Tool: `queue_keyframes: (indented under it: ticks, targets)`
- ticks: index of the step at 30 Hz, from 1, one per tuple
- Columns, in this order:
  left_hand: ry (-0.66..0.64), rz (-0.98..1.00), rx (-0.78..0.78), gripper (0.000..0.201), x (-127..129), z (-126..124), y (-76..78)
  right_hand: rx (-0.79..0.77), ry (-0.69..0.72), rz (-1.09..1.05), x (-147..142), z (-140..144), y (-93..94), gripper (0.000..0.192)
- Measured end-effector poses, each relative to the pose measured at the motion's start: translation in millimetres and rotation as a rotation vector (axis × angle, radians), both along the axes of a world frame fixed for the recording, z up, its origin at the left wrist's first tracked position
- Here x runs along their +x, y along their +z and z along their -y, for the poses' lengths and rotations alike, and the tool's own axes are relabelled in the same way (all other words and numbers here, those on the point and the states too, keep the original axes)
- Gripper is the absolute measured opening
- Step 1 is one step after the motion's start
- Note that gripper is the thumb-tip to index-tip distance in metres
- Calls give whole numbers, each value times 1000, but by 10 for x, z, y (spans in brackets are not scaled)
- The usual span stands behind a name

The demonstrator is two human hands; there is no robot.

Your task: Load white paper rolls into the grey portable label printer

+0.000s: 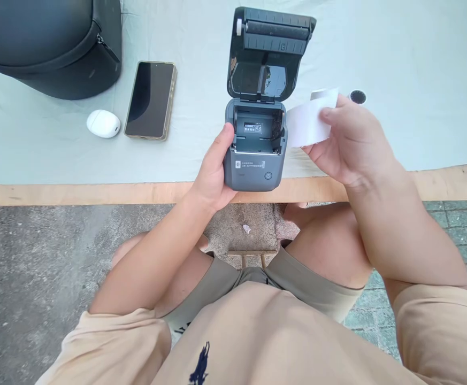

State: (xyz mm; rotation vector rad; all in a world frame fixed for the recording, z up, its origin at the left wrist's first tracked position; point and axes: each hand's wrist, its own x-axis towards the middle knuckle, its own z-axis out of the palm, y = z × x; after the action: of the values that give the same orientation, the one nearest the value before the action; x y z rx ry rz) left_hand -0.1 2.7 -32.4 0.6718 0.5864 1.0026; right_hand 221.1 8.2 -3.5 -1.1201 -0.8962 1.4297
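A dark grey label printer (255, 171) is held at the table's near edge, its lid (271, 56) swung up and the inner bay showing with no roll in it. My left hand (216, 171) grips the printer's left side, thumb along the rim and fingers underneath. Beside the printer's right wall, my right hand (351, 136) pinches a white paper strip (309, 120) between thumb and fingers. The strip's left end comes up against the printer's side; whether they touch I cannot tell.
A white roll with a dark core (358, 97) lies behind my right hand. Left of the printer are a phone (150, 100), a white earbud case (103, 123) and a black bag (68, 59). The table's wooden edge (76, 194) runs above my lap.
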Motion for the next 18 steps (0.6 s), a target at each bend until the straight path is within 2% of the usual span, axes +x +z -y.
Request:
queue_keyframes:
  ticks: [2, 6, 10, 14, 18]
  targets:
    - [-7, 7, 1, 52, 6, 3, 10, -17, -35, -26, -54, 22, 37, 41]
    - [7, -18, -5, 55, 7, 8, 33, -149, -73, -87, -82, 34, 116, 32]
    - [-12, -17, -4, 52, 0, 6, 39, -169, -61, -68, -52, 12, 135, 37]
    - [-12, 18, -3, 48, 2, 4, 20, -95, 3, 131, -18, -41, 2, 44]
    - [-8, 57, 3, 46, 7, 10, 12, -40, -11, 213, 32, -81, -206, 59]
